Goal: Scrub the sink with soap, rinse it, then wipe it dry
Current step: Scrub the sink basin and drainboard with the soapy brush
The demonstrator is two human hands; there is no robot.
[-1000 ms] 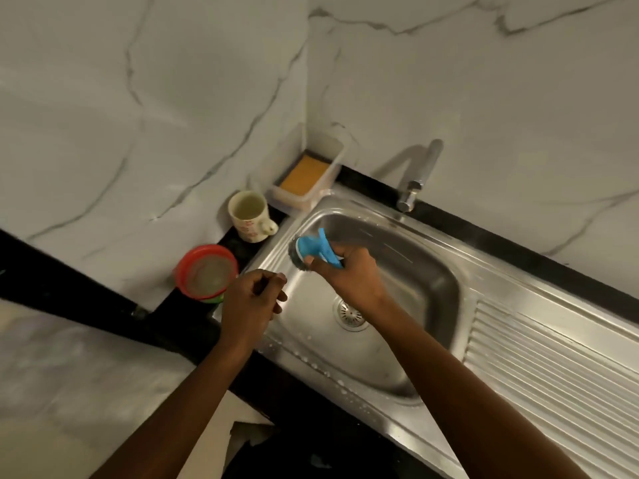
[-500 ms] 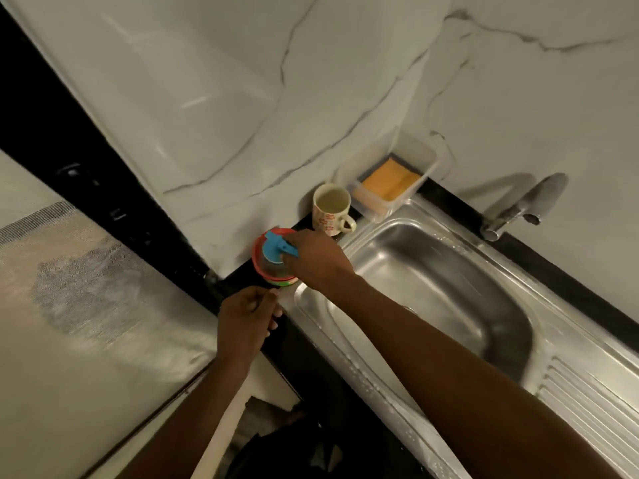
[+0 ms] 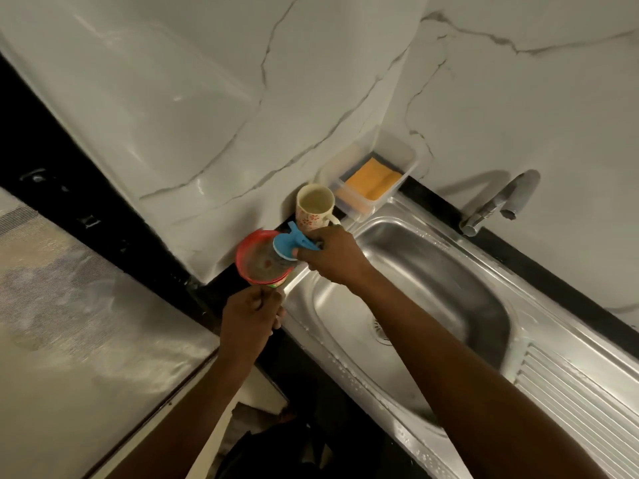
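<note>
The right hand [image 3: 333, 259] reaches past the sink's far-left corner. Its fingers are curled tight round the handle of the blue scrubber [image 3: 286, 246]. The scrubber's round head is down in the red-rimmed tub [image 3: 242, 252], which sits on the black counter [image 3: 221, 292] just left of the sink [image 3: 432, 271]. From where I stand the scrubber's working face is lost inside the tub, and the tub's contents are only a blurred greyish smear I can't name.

The left hand [image 3: 250, 318] hangs at the tub's near edge with its fingers bent in toward the palm. They come right up to the tub's green base, but I cannot tell whether they grip it, touch it or hold nothing.

The steel basin lies to the right of both hands. The right forearm crosses it and covers part of the drain [image 3: 378, 331]. White flecks of foam dot the sink's near rim. The draining board [image 3: 581, 409] is cut off at the right edge.

Just beyond the right hand stands a flowered mug [image 3: 313, 205], its handle half hidden by the knuckles. Farther along the wall a clear tray [image 3: 404, 157] holds an orange sponge [image 3: 371, 181]. The tap [image 3: 499, 202] rises at the sink's far side. The space below the counter is too dark to read.
</note>
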